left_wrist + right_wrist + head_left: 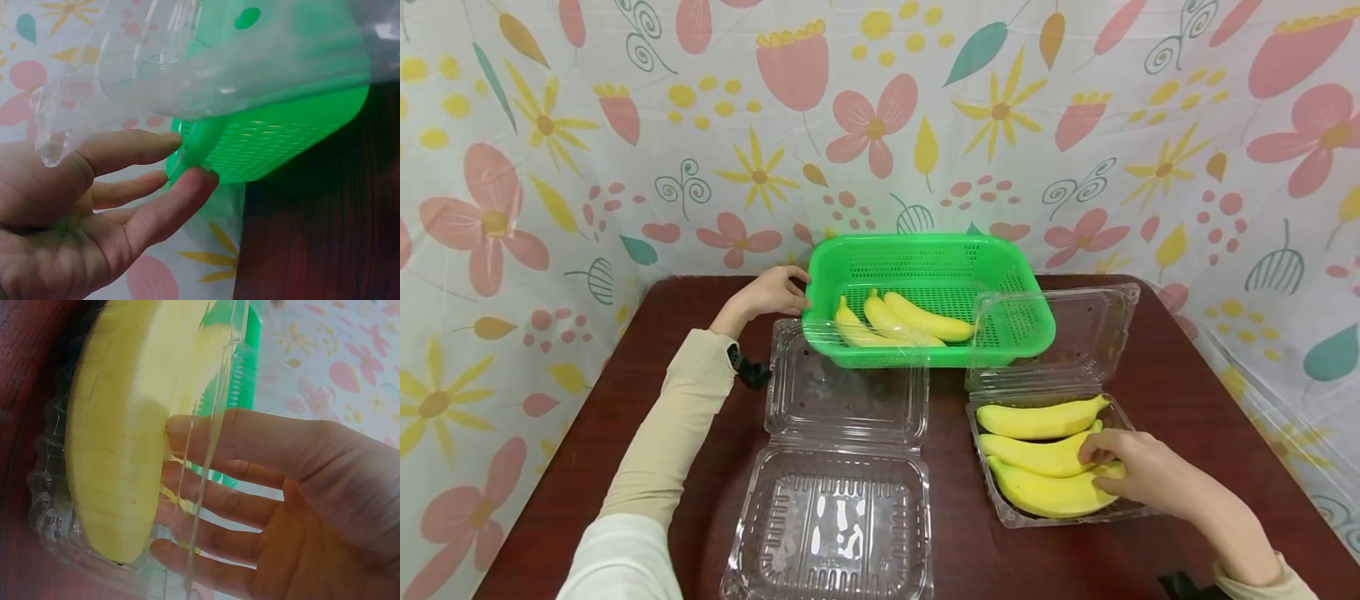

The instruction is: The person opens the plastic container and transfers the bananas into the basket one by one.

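Note:
My left hand [775, 292] is at the left end of a green plastic basket [1041, 333], pinching its rim between thumb and fingers. Inside the basket lie three yellow bananas [928, 318]. On the right, a clear hinged clamshell box [1011, 521] stands with its lid raised, and three bananas lie side by side in it. My right hand [1157, 475] reaches over the box's right side. Its fingertips touch the middle banana [1030, 454] and the thumb is at the front banana [1045, 492]. In the right wrist view, extended fingers meet the side of a banana [119, 437].
Another clear clamshell box [752, 517] sits open at the front left, its lid [850, 383] tilted back against the basket's front. Everything stands on a dark red-brown table [955, 533]. A flower-patterned cloth [880, 192] hangs right behind the basket.

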A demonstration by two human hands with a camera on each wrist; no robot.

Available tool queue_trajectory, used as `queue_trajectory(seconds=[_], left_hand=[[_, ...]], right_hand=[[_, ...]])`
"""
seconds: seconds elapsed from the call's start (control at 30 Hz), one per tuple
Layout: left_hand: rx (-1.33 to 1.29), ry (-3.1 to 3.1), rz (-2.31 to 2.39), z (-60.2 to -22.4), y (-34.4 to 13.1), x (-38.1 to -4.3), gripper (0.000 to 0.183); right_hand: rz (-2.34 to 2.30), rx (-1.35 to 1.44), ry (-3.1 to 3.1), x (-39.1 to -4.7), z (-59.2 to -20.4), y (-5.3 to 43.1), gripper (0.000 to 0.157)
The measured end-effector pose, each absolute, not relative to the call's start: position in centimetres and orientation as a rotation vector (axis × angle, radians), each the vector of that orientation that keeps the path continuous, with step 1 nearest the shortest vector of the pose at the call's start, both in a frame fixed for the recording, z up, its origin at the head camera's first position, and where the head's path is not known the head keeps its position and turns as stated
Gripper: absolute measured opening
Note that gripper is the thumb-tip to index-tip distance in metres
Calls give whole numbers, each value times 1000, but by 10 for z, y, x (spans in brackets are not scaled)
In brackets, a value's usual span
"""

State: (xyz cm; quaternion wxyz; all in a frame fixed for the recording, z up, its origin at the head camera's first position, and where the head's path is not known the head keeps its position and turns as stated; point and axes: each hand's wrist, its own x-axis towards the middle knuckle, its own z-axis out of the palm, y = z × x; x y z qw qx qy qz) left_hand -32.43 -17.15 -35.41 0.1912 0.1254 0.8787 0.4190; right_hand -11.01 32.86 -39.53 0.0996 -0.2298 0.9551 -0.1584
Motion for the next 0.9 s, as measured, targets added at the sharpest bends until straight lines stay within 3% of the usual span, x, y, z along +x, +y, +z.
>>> queue_trajectory(seconds=[0.23,0.57,0.9], left_hand=[[329,2477,1164,-357,-170,-324,62],[318,2492,1178,-357,-171,-323,64],[296,2500,1196,-357,-169,-322,64]], right_hand=[[-498,-714,2805,-106,-398,335,26],[-431,-859,2884,-103,-408,332,42],[-400,-1024,2940,-99,-408,321,41]])
